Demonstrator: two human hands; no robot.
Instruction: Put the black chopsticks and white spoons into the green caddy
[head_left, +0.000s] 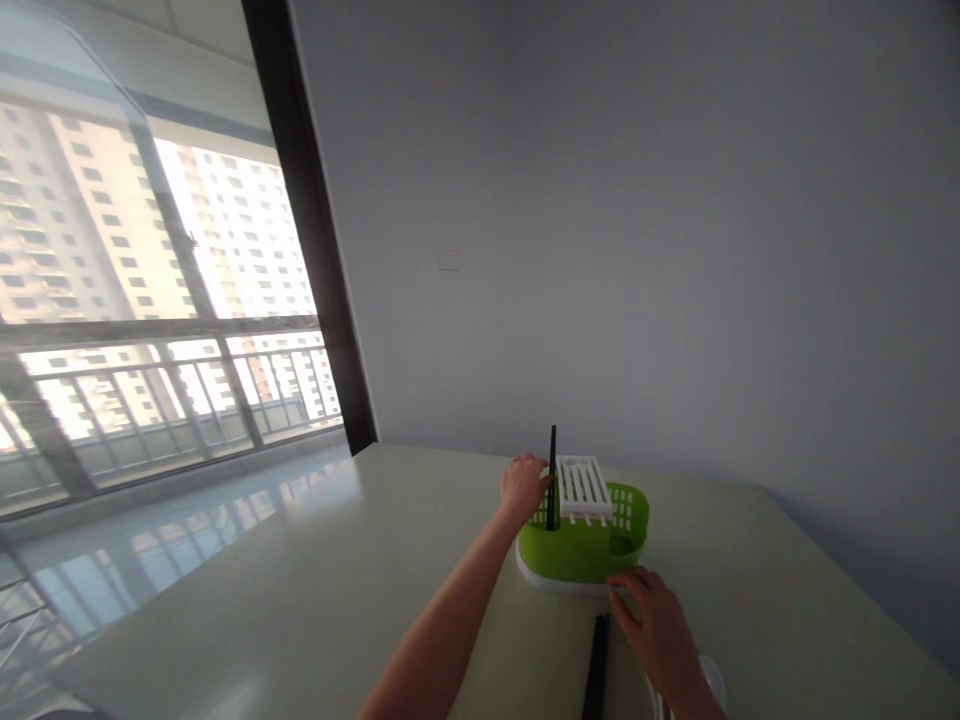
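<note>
A green plastic cutlery basket with a white base stands on the table. A white slotted rack lies across its top. Thin black chopsticks stand upright in the basket's left part; my left hand reaches over that side, its fingers closed at them. My right hand hovers by the front of the base, thumb and fingers apart, holding nothing. Beside its thumb, more black chopsticks lie on the table. A rounded whitish thing, partly hidden, is at my right wrist.
The pale table runs back to a grey wall with a switch plate. At the left is a large window with a dark frame. Partly hidden slim items lie under my right forearm.
</note>
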